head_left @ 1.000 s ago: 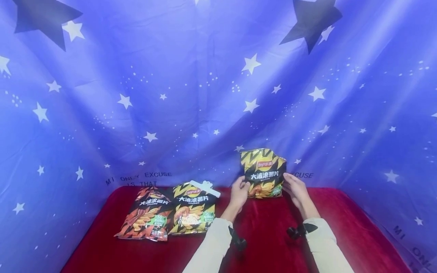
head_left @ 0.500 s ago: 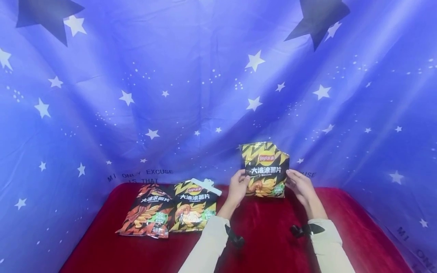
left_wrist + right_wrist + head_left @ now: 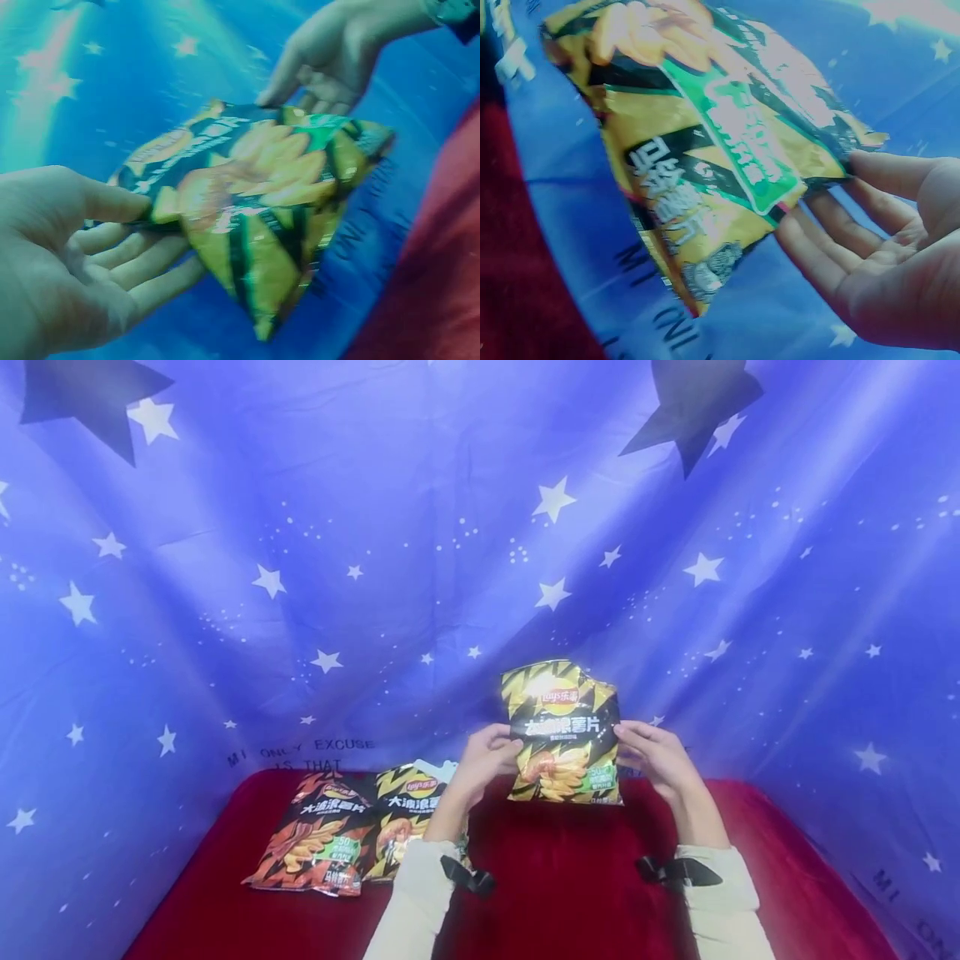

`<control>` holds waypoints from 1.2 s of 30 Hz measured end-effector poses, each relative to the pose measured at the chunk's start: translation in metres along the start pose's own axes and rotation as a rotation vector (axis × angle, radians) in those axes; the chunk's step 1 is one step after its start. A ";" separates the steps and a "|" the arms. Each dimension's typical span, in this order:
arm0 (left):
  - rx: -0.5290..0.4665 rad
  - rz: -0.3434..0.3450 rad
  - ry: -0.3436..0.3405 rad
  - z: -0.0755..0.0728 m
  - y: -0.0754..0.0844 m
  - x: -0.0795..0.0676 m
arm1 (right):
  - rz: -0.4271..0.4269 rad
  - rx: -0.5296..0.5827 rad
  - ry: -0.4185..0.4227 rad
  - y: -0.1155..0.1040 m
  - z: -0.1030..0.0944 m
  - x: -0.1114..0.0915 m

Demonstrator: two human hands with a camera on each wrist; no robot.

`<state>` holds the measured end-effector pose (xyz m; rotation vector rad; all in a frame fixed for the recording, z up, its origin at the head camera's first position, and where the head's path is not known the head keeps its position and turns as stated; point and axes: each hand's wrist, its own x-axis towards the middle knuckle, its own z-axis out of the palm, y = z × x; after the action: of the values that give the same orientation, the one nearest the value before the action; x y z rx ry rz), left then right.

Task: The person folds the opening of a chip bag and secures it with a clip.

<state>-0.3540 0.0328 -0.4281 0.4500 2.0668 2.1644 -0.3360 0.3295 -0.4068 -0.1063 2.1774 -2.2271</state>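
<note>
A yellow and black chip bag (image 3: 562, 735) is held up above the far edge of the red cloth, its upper right corner torn away. My left hand (image 3: 480, 768) pinches its left edge, thumb on the front and fingers behind, as the left wrist view shows on the bag (image 3: 255, 180). On the opposite edge, my right hand (image 3: 663, 764) grips with thumb and fingertips; the right wrist view has this hand (image 3: 885, 240) at the bag's side. Left of my left hand lies another yellow and black bag (image 3: 393, 835), partly covered by my arm. A white clip (image 3: 435, 768) lies at its top.
An orange and black chip bag (image 3: 315, 843) lies at the left on the red cloth (image 3: 562, 877). Behind the table hangs a blue curtain (image 3: 420, 568) printed with stars. Black straps with small devices sit on both wrists.
Both hands have raised the held bag and brought it slightly left, nearer to me. My left forearm has shifted left and now covers part of the lying yellow bag and the clip.
</note>
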 end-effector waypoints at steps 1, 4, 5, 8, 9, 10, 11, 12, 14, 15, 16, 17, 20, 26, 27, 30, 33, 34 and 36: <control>-0.004 -0.014 -0.015 -0.005 0.002 -0.003 | -0.002 -0.024 -0.021 -0.002 0.002 -0.002; -0.020 -0.062 -0.053 -0.019 0.006 -0.013 | 0.000 -0.067 -0.089 -0.005 0.007 -0.005; -0.022 -0.078 -0.063 -0.023 0.006 -0.016 | -0.001 -0.077 -0.114 -0.005 0.008 -0.006; -0.013 -0.125 -0.098 -0.034 0.005 -0.022 | 0.003 -0.110 -0.191 -0.002 0.010 -0.007; -0.003 -0.135 -0.112 -0.037 0.004 -0.024 | 0.001 -0.118 -0.218 0.000 0.011 -0.007; 0.009 -0.141 -0.124 -0.040 0.003 -0.026 | -0.005 -0.134 -0.250 0.002 0.011 -0.007; 0.019 -0.146 -0.138 -0.042 0.002 -0.028 | -0.012 -0.145 -0.276 0.005 0.011 -0.007; 0.026 -0.152 -0.154 -0.045 0.001 -0.030 | -0.020 -0.154 -0.301 0.007 0.011 -0.008; 0.035 -0.163 -0.192 -0.048 -0.001 -0.033 | -0.041 -0.168 -0.348 0.012 0.010 -0.008; 0.040 -0.166 -0.215 -0.050 -0.002 -0.035 | -0.051 -0.177 -0.368 0.014 0.010 -0.008; 0.047 -0.173 -0.235 -0.052 -0.002 -0.036 | -0.061 -0.183 -0.384 0.017 0.009 -0.009; 0.051 -0.183 -0.256 -0.053 -0.003 -0.037 | -0.069 -0.186 -0.397 0.019 0.009 -0.009; 0.072 -0.220 -0.304 -0.057 -0.004 -0.039 | -0.088 -0.201 -0.425 0.023 0.009 -0.010; 0.148 -0.252 -0.379 -0.062 -0.005 -0.040 | -0.100 -0.282 -0.436 0.025 0.009 -0.011; 0.158 -0.256 -0.389 -0.062 -0.005 -0.040 | -0.097 -0.293 -0.439 0.026 0.008 -0.011; 0.188 -0.260 -0.406 -0.062 -0.006 -0.041 | -0.093 -0.306 -0.450 0.028 0.007 -0.011; 0.187 -0.272 -0.408 -0.061 -0.007 -0.040 | -0.097 -0.311 -0.461 0.030 0.006 -0.010; 0.187 -0.270 -0.408 -0.060 -0.007 -0.040 | -0.100 -0.312 -0.461 0.030 0.006 -0.009; 0.183 -0.274 -0.406 -0.060 -0.008 -0.038 | -0.108 -0.316 -0.461 0.030 0.006 -0.008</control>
<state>-0.3360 -0.0347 -0.4427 0.5363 1.9658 1.5870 -0.3286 0.3235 -0.4372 -0.6822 2.2613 -1.6572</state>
